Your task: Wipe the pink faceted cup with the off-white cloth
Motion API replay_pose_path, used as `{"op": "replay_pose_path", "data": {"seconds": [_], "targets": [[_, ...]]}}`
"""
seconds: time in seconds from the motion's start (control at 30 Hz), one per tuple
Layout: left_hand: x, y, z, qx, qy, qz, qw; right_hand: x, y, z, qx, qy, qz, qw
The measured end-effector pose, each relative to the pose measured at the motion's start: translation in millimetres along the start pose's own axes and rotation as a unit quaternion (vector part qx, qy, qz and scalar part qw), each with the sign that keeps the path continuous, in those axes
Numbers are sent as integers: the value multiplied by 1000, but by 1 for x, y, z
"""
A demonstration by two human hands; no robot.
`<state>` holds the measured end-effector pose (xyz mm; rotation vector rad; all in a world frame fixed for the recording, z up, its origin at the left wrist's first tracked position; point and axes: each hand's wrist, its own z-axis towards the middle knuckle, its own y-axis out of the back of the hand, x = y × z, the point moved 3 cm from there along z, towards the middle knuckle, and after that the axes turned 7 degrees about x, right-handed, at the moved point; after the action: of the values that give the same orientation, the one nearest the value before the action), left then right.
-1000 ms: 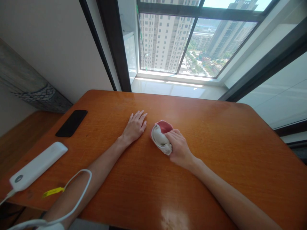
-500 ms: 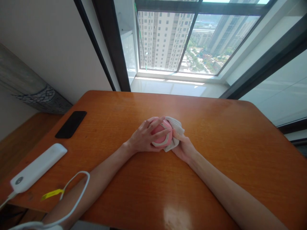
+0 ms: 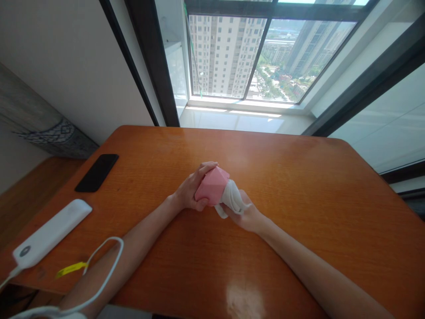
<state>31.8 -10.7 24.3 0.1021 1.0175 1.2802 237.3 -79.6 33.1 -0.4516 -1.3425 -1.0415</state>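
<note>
A pink faceted object (image 3: 212, 185), whose exact kind I cannot make out, is gripped from its left side by my left hand (image 3: 191, 190). Its flat-sided pink surface faces up towards me. My right hand (image 3: 247, 215) is closed on a bunched white cloth (image 3: 233, 197) and presses it against the object's right side. Part of the cloth hangs below, near the fingers. The fingertips of my right hand are partly hidden behind the cloth. Both hands are over the middle of the brown wooden table (image 3: 292, 186).
At the table's left lie a black phone (image 3: 97, 173) and a white power strip (image 3: 53, 232). A white cable (image 3: 114, 266) with a yellow tag (image 3: 71, 269) loops over my left forearm. A window (image 3: 245, 57) stands beyond the far table edge.
The pink object has been turned, so its plain faceted side shows instead of the side with a white band. My right hand and the cloth have shifted slightly down.
</note>
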Motion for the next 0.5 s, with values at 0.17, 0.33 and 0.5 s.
{"op": "replay_pose_path", "data": {"seconds": [0.17, 0.33, 0.5], "targets": [[0, -2, 0, 33, -5, 3, 999, 4, -4, 2, 64, 176, -288, 939], [-3, -1, 2, 27, -17, -2, 999, 2, -8, 1, 56, 106, -203, 972], [-5, 3, 2, -5, -14, -14, 1000, -6, -13, 1, -21, -103, 256, 961]]}}
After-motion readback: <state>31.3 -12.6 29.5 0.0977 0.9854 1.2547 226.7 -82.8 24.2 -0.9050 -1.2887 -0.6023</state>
